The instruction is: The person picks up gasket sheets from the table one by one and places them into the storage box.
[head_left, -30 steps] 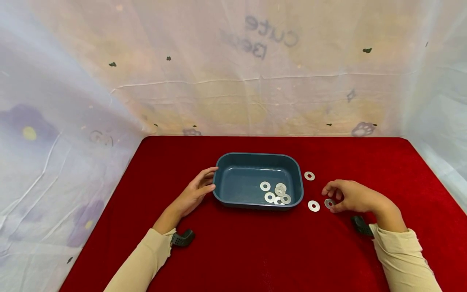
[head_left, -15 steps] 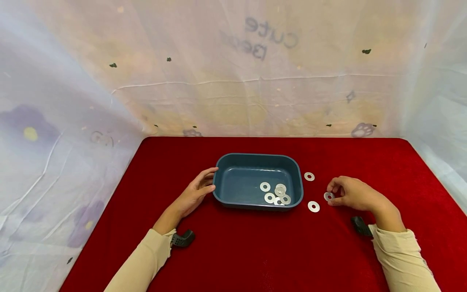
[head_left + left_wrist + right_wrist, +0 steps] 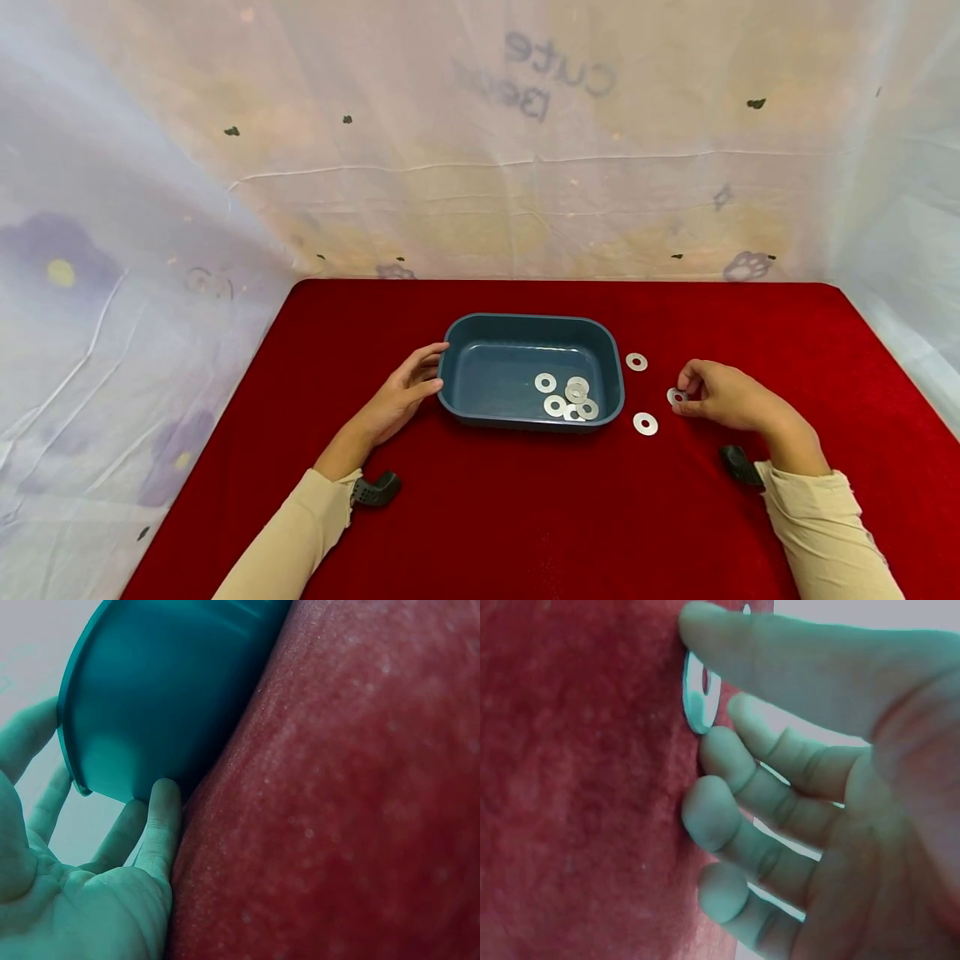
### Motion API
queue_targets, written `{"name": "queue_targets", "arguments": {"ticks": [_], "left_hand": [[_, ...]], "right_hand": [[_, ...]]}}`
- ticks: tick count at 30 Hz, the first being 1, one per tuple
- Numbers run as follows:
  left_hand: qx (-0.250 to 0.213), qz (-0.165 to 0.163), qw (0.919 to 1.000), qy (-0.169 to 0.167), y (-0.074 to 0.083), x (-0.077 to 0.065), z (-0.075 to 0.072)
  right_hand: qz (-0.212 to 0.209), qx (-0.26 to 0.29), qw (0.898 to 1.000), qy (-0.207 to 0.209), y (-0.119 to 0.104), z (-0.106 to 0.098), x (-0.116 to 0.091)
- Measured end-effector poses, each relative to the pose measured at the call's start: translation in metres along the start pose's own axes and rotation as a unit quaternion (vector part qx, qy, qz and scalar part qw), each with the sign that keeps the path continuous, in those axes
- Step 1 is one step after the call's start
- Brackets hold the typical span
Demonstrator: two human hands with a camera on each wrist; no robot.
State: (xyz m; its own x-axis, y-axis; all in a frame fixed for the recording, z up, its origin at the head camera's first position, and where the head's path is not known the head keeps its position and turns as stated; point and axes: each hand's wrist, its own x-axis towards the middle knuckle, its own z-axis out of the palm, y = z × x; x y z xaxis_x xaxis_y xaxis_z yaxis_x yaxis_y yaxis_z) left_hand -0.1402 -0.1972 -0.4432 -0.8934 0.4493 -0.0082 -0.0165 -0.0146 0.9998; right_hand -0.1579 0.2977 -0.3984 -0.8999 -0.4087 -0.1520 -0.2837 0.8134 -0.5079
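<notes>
One rightmost metal washer [image 3: 671, 394], on the red surface [image 3: 525, 517] beyond the blue tray [image 3: 525, 328]; right hand [image 3: 723, 400], fingers curled at its edges, pinch undeterminable, opposite-edge grip probably best for lifting; left hand [image 3: 397, 396], fingers loosely extended, touching the tray's end.

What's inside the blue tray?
Six flat metal rings show inside the blue tray, toward its right end. Some overlap, so the covered bits underneath can't be seen.
</notes>
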Motion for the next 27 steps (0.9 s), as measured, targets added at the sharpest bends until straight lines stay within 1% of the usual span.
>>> {"name": "queue_targets", "arguments": {"ticks": [7, 11, 19, 22, 27], "left_hand": [[-0.002, 0.001, 1.0, 0.001, -0.0008, -0.0009, -0.0005], [-0.001, 0.0, 1.0, 0.002, -0.0005, -0.0009, -0.0007], [-0.005, -0.001, 1.0, 0.003, 0.0011, -0.0017, -0.0005], [-0.005, -0.002, 1.0, 0.003, 0.0011, -0.0016, -0.0005], [0.0, -0.003, 1.0, 0.001, 0.0015, -0.0006, 0.0001]], "right_hand": [[0.029, 0.005, 0.999, -0.015, 0.0008, 0.0, 0.0005], [0.031, 0.012, 0.999, -0.015, 0.0009, 0.0004, 0.0005], [0.019, 0.002, 1.0, 0.0, 0.0, -0.001, -0.0002], [0.009, 0.009, 1.0, -0.009, 0.0009, -0.0031, -0.0009], [-0.014, 0.032, 0.999, -0.038, 0.0042, -0.0082, -0.0053]]}}
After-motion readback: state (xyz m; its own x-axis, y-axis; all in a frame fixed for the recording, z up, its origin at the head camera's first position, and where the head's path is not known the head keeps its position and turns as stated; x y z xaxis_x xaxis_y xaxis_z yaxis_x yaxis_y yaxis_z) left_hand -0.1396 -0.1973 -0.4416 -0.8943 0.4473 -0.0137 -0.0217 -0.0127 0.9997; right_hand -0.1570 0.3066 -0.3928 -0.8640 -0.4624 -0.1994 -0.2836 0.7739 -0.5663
